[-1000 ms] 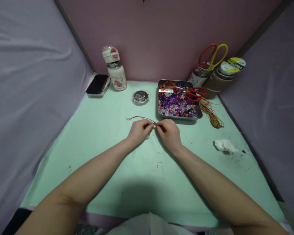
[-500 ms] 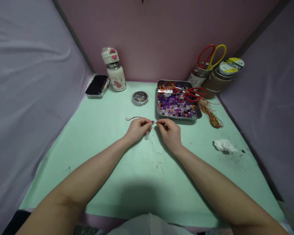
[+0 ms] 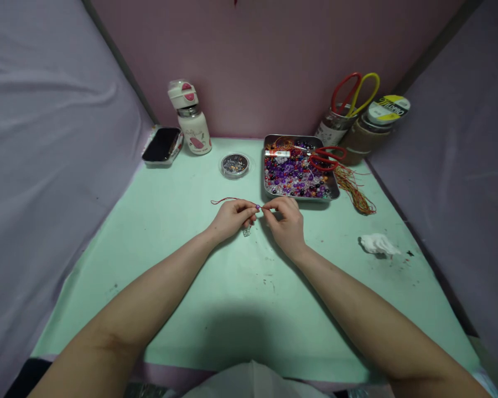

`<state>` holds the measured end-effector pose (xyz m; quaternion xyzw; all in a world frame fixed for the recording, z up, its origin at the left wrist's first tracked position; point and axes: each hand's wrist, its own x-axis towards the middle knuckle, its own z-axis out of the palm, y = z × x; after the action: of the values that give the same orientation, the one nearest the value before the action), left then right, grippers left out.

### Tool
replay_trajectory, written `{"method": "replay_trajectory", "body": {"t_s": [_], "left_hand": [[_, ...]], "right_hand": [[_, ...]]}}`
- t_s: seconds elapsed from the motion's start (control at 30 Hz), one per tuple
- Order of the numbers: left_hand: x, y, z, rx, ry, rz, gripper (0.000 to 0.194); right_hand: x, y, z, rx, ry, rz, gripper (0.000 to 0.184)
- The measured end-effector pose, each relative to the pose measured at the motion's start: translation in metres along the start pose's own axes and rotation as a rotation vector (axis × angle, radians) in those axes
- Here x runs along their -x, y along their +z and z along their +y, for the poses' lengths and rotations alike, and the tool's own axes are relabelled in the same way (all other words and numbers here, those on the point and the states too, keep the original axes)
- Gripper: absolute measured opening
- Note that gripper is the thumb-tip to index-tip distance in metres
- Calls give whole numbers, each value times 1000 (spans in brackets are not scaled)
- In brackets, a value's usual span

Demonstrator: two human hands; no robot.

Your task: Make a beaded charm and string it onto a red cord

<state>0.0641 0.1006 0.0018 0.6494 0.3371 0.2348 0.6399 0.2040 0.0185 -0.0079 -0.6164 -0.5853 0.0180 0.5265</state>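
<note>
Between my two hands is a small purple bead, pinched by the thumb and forefinger of my left hand. My right hand is closed in a pinch on a thin red cord just to the right of the bead. A loop of red cord trails out on the table behind my left hand. Below my left fingers hangs a small cluster of clear beads. The part of the cord inside my left palm is hidden.
A metal tray of mixed beads lies just beyond my right hand, with red-handled scissors on it. Farther back stand a bottle, a phone, a round clear case and jars. Cords and white tissue lie right.
The whole view has shifted slightly. My right fingers sit a little closer to the bead, with a short bit of cord between; both hands keep their pinch.
</note>
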Motion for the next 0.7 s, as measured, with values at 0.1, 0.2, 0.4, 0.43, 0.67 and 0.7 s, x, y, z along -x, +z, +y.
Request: {"method": "replay_trajectory", "body": {"t_s": [0.1,0.2,0.4,0.43,0.67,0.7], "left_hand": [[0,0,1,-14,-6,-3,20],[0,0,2,-33,4,5,20],[1,0,0,-44,22,11,20],[0,0,0,-48,24,11,20],[1,0,0,-67,37,17,21],[1,0,0,-68,36,20,22]], "right_hand": [[1,0,0,-12,-10,7,9],[1,0,1,-16,-12,2,8],[1,1,0,-10,-19,-5,8],[1,1,0,-12,-23,-5,8],[2,1,0,-3,-3,-22,9],[2,1,0,1,1,-21,9]]}}
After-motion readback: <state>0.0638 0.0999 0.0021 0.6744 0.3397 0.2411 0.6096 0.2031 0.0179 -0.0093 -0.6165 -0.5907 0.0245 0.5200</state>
